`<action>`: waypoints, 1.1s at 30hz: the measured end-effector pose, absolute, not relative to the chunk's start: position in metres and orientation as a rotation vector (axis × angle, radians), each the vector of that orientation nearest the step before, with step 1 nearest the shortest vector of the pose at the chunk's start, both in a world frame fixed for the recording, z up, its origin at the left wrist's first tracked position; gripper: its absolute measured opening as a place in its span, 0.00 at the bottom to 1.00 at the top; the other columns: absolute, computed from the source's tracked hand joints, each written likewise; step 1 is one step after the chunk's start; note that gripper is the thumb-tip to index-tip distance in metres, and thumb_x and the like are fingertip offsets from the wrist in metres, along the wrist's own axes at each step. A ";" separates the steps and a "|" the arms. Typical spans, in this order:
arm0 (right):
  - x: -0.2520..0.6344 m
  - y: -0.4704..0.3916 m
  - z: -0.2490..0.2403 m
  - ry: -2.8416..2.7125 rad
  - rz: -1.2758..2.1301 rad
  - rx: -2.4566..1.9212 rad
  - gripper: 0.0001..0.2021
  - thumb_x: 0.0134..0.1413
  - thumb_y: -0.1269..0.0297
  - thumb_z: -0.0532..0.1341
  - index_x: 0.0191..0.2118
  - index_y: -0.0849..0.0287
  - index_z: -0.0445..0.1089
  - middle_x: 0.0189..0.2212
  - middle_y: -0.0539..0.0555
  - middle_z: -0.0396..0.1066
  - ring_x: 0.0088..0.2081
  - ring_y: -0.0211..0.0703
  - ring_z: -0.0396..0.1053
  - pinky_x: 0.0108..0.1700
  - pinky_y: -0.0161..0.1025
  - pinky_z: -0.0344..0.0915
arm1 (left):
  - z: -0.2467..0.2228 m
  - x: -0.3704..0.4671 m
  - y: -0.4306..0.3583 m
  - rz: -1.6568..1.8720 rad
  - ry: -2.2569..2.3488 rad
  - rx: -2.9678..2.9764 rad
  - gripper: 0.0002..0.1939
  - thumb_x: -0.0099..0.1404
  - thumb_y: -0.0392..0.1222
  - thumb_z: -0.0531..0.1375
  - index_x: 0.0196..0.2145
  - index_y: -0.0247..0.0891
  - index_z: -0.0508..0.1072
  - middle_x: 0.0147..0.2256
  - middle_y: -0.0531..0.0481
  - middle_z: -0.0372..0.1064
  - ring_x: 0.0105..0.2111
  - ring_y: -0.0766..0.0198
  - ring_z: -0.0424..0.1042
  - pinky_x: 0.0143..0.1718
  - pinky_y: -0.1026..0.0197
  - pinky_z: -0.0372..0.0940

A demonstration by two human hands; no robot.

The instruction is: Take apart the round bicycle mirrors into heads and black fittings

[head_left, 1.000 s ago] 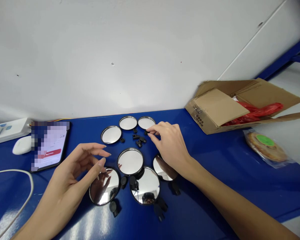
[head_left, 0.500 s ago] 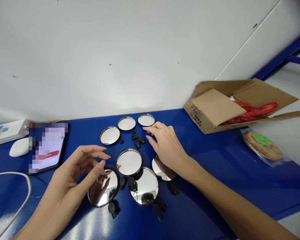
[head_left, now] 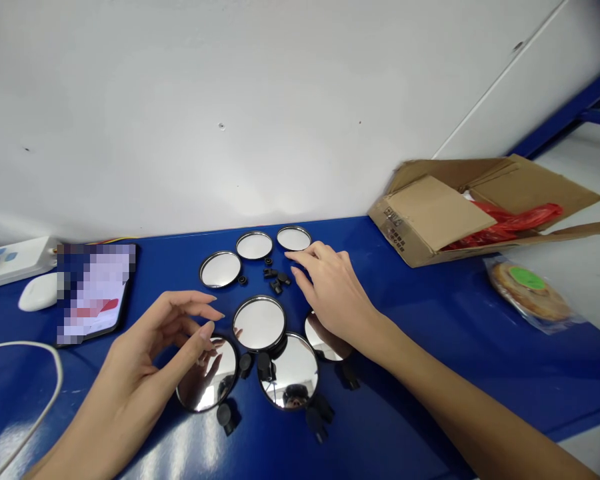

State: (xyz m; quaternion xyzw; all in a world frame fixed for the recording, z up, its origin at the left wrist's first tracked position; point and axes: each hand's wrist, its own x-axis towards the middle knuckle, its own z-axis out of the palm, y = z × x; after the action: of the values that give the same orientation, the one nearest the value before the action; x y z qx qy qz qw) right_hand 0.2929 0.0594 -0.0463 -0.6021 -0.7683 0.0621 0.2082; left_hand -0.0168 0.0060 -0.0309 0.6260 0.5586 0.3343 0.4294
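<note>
Several round mirrors with thin dark rims lie on a blue table. My left hand [head_left: 155,360], fingers apart and holding nothing, hovers over the near-left mirror [head_left: 215,377]. My right hand [head_left: 330,283] is open too, over the right-hand mirror [head_left: 325,340], which it partly covers; its fingertips are near the far-right mirror [head_left: 294,238]. Left of those fingertips sits a small cluster of black plastic clips [head_left: 277,280]. Between my hands, one mirror [head_left: 259,323] overlaps another mirror [head_left: 293,373]. Black swivel mounts [head_left: 225,417] stick out from the nearer mirrors.
A phone [head_left: 97,290], a white rounded case [head_left: 39,292] and a white cable [head_left: 57,373] lie at the left. To the right stand an open cardboard box [head_left: 430,213] with red plastic inside and a wrapped round pastry [head_left: 530,290]. A white wall backs the blue table [head_left: 405,300].
The view has shifted very slightly. Both hands keep nearly the same pose, and the mirrors and black parts stay in place.
</note>
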 end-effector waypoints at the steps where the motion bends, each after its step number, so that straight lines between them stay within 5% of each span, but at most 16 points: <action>1: 0.293 0.059 -0.046 -2.140 0.175 -1.676 0.18 0.85 0.69 0.56 0.63 0.55 0.84 0.54 0.62 0.80 0.53 0.56 0.77 0.54 0.53 0.62 | -0.031 -0.017 0.006 0.829 1.397 1.561 0.22 0.78 0.67 0.70 0.60 0.55 0.80 0.50 0.47 0.86 0.39 0.53 0.87 0.32 0.59 0.81; 33: 0.289 0.055 -0.044 -2.194 0.153 -1.675 0.17 0.86 0.68 0.57 0.62 0.56 0.83 0.55 0.63 0.78 0.54 0.56 0.78 0.55 0.53 0.65 | -0.039 -0.022 0.001 0.729 1.380 1.793 0.20 0.82 0.64 0.67 0.63 0.56 0.78 0.48 0.48 0.85 0.41 0.53 0.86 0.19 0.68 0.71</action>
State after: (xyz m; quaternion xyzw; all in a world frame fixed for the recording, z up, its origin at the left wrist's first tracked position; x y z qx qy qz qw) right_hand 0.2889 0.0546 -0.0438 -0.5952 -0.7795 0.0542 0.1875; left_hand -0.0216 0.0014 -0.0387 0.7000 0.5385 0.2846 0.3730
